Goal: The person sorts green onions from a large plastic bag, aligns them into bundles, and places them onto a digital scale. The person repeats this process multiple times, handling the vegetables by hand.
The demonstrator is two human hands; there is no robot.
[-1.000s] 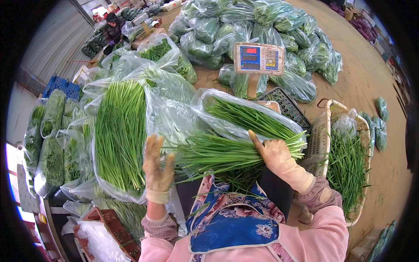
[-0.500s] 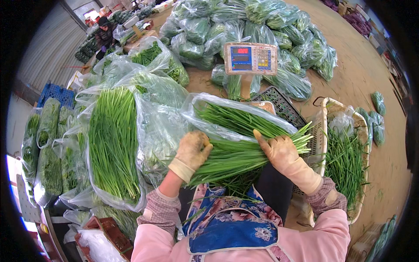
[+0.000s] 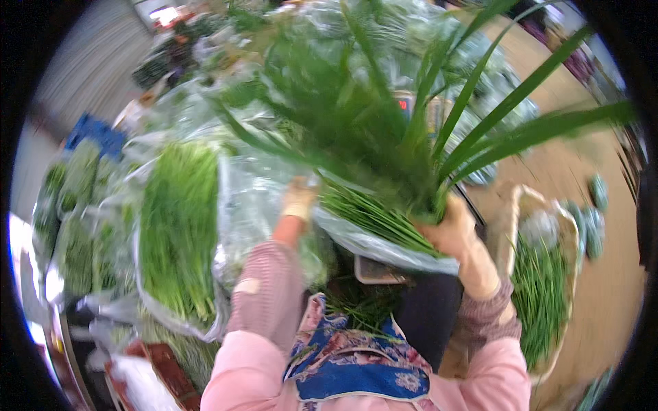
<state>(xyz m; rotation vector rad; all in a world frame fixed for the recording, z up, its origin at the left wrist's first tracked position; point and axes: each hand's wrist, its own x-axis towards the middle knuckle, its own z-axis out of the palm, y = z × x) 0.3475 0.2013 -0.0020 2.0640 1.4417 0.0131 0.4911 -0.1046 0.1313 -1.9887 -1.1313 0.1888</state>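
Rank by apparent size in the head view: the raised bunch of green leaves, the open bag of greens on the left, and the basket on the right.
1. Raised bunch of green leaves, held by the right hand; its nearness to the camera inflates it.
2. Open bag of greens.
3. Basket; partly hidden, so unsure against the bag.

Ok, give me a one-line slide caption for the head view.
Right hand lifts a bunch of long green leaves toward the camera; left hand reaches to the clear plastic bag.

tan floor point(image 3: 610, 288); bagged greens point(image 3: 179, 226), wicker basket point(image 3: 510, 219)
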